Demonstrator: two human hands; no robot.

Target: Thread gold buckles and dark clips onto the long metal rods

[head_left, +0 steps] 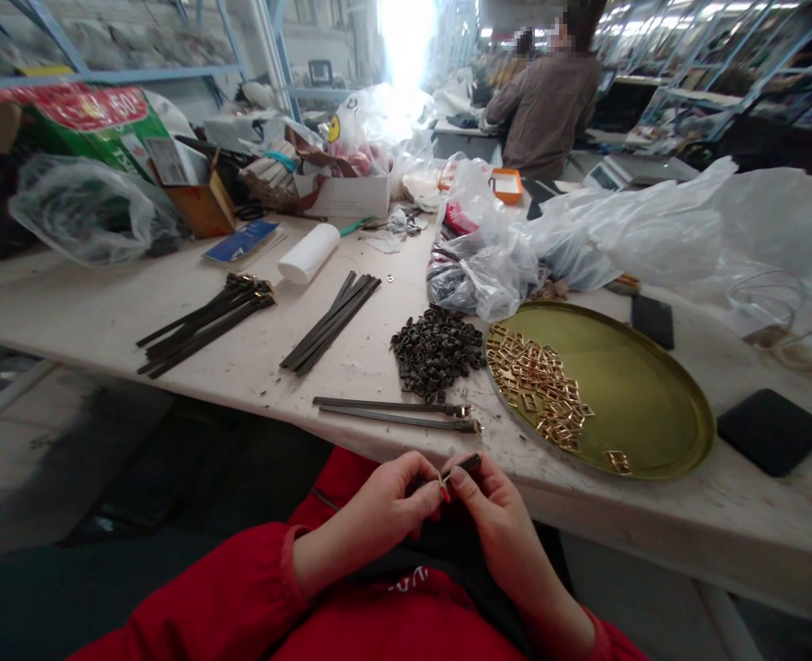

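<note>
Both hands met low at six o'clock, just below the table point(172, 312) edge, over a red-sleeved lap. The left hand point(384, 500) and the right hand point(484, 505) pinched a dark strap point(466, 464) between narrow fingertips, a small gold buckle point(442, 478) at its end, kept close so the fine work stayed in view. Two finished-looking straps point(392, 411) lay on the table at twelve o'clock from the hands. A pile of dark loops point(437, 349) sat beyond them, and gold buckles point(536, 386) lay in a round brass tray point(653, 404) at two o'clock, all within easy reach. Bundles of bare straps point(205, 321) waited at ten o'clock. Another person point(550, 101) worked far back at one o'clock.
</note>
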